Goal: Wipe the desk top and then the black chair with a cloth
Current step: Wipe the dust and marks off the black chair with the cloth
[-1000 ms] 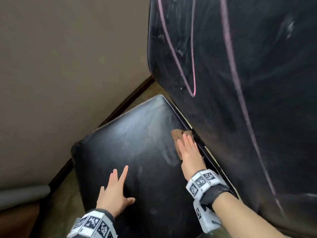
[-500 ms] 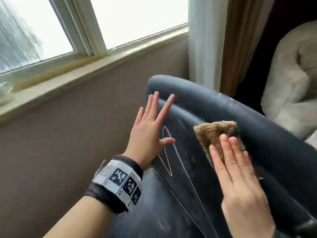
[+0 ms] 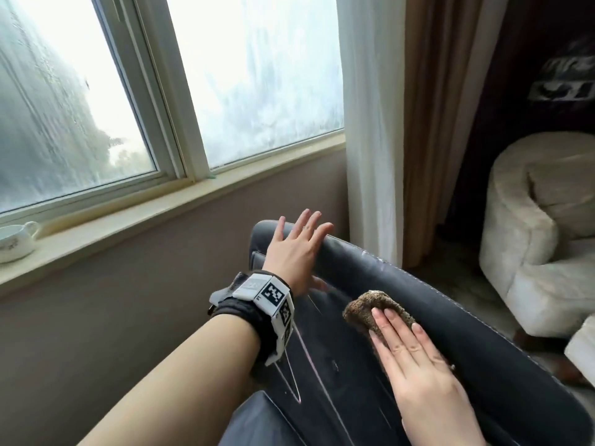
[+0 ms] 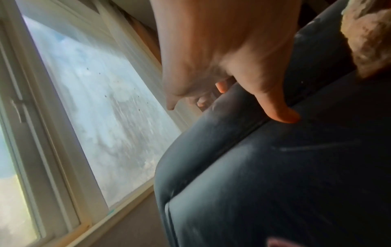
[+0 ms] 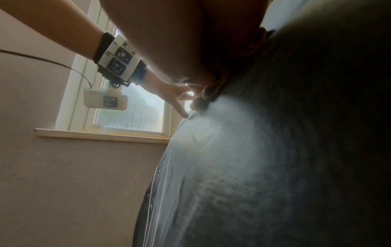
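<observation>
The brown, nubby cloth lies bunched against the black chair backrest under the flat, straight-fingered right hand; the left hand, fingers spread, rests on the chair's top edge nearby.

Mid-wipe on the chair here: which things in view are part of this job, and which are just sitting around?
In the job:
- brown cloth, pressed flat by the right hand
- black chair, its backrest under the cloth
- left hand, resting open on the chair's top edge

Just lying about:
- white cup on the window sill
- cream armchair
- curtains
</observation>
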